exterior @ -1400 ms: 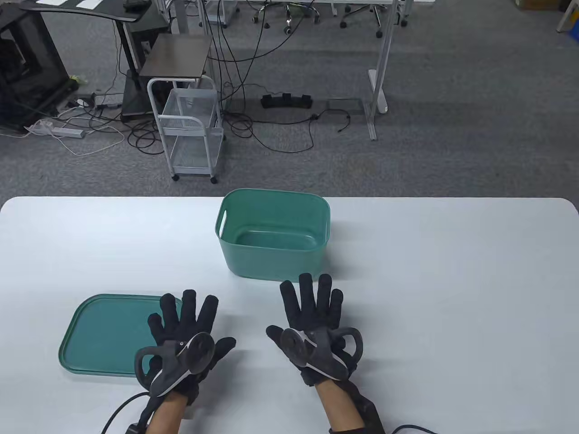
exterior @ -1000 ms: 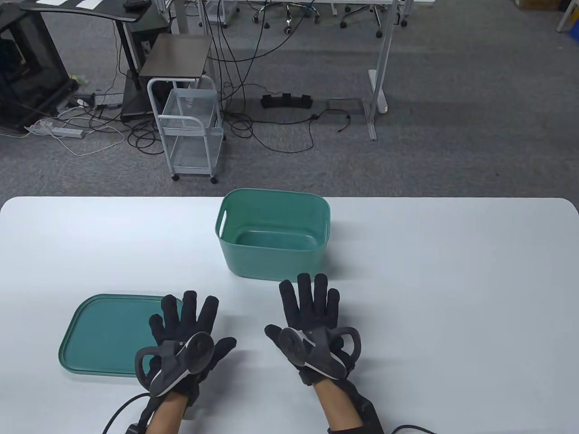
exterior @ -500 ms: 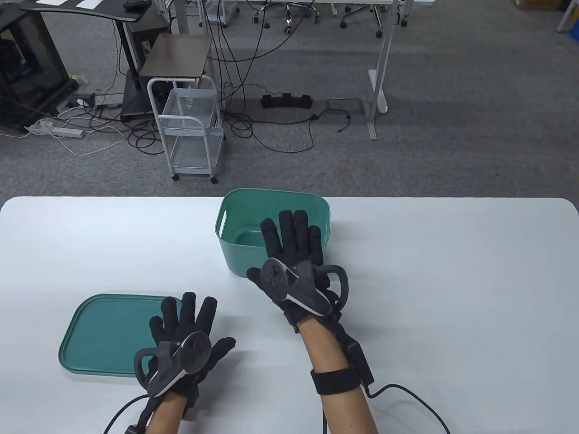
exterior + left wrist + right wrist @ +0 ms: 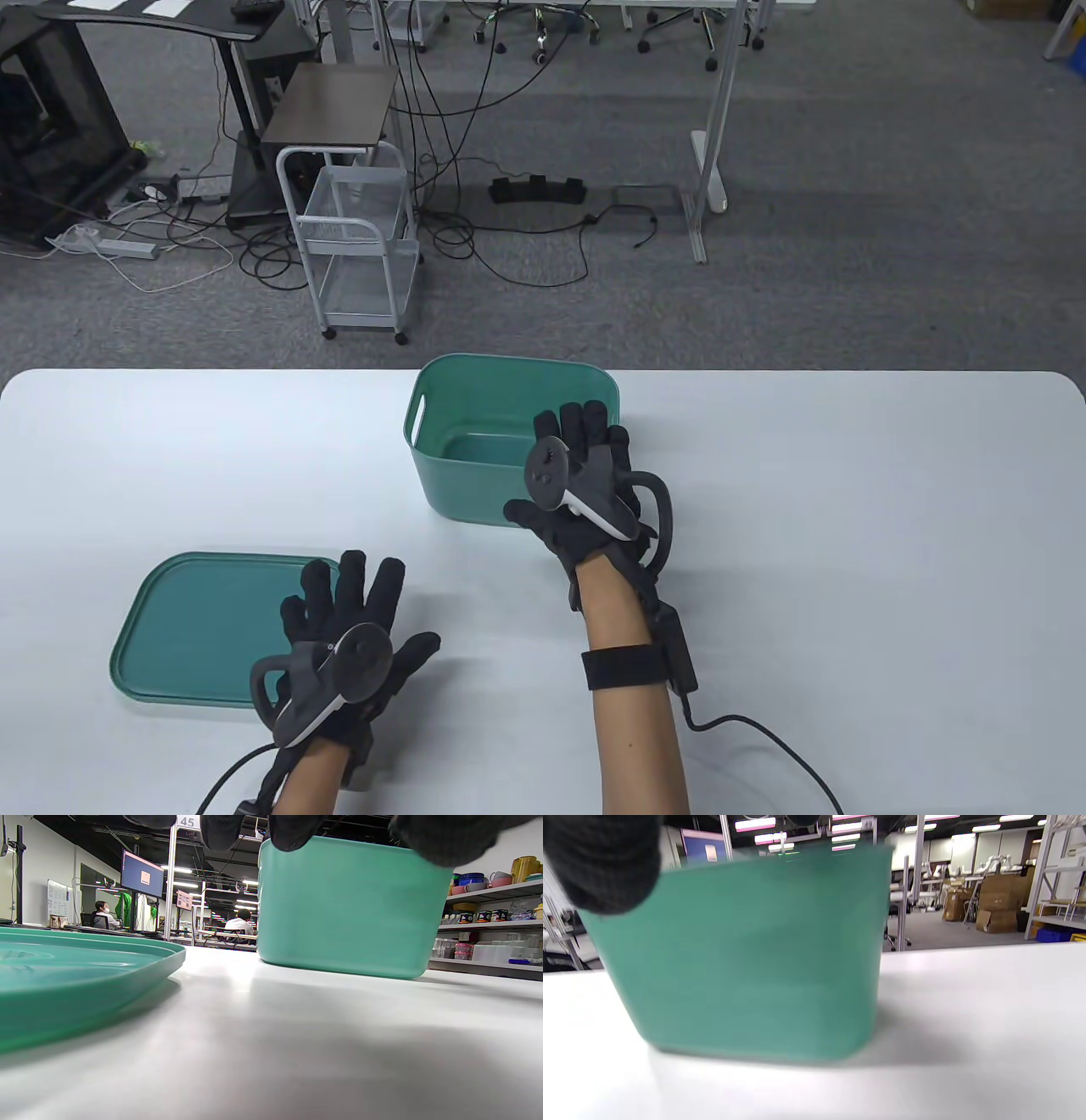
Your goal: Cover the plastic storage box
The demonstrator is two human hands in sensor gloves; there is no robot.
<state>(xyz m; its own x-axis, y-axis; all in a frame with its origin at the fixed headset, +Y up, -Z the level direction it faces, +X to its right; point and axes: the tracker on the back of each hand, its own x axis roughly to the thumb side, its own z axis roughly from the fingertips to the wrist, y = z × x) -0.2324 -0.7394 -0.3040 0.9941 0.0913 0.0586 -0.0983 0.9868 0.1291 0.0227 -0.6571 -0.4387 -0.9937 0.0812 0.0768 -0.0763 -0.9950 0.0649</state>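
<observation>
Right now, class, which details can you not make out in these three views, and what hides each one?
- Table view: whether the right hand touches the storage box; the tracker covers its grip.
- Right wrist view: the box's rim is blurred; only one dark fingertip shows.
- Left wrist view: the lid is cut off by the left edge.
- Table view: the left hand covers the lid's right corner.

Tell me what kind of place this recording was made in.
Likely a robotics or data-collection lab in an open office: shelves of household props, people at monitors, stacked cardboard boxes, floor cables.
</observation>
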